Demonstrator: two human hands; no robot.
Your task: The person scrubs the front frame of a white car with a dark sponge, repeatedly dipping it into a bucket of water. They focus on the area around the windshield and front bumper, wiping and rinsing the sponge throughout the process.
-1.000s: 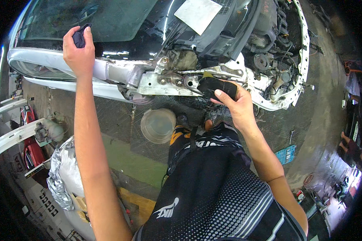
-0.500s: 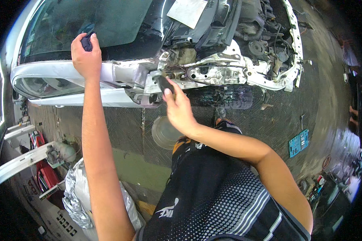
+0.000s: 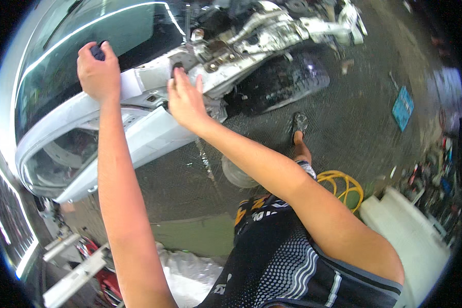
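Observation:
My left hand (image 3: 99, 77) is closed around a bunched dark cloth (image 3: 97, 52), held over the lower edge of the windshield (image 3: 126, 38) beside the pillar. My right hand (image 3: 187, 100) presses a small dark pad (image 3: 177, 66) to the stripped body panel at the foot of the pillar. Its fingers cover most of the pad, so its exact kind is hidden. The silver-white car body (image 3: 156, 76) runs beneath both hands, with its open door (image 3: 159, 126) on the near side. Bare, worn metal of the front frame (image 3: 256, 49) lies to the right of my right hand.
A tire (image 3: 285, 79) sits under the front frame. On the dark floor are a round translucent tub (image 3: 238, 172), a coiled yellow hose (image 3: 344, 186) and a blue tool case (image 3: 403, 109). A white panel (image 3: 405, 238) is at lower right, crumpled plastic sheeting (image 3: 187, 272) at lower left.
My right hand has moved left and lowered the dark pad onto the panel. My left hand keeps its cloth. The view has turned, tilting the car and bringing the yellow hose into sight.

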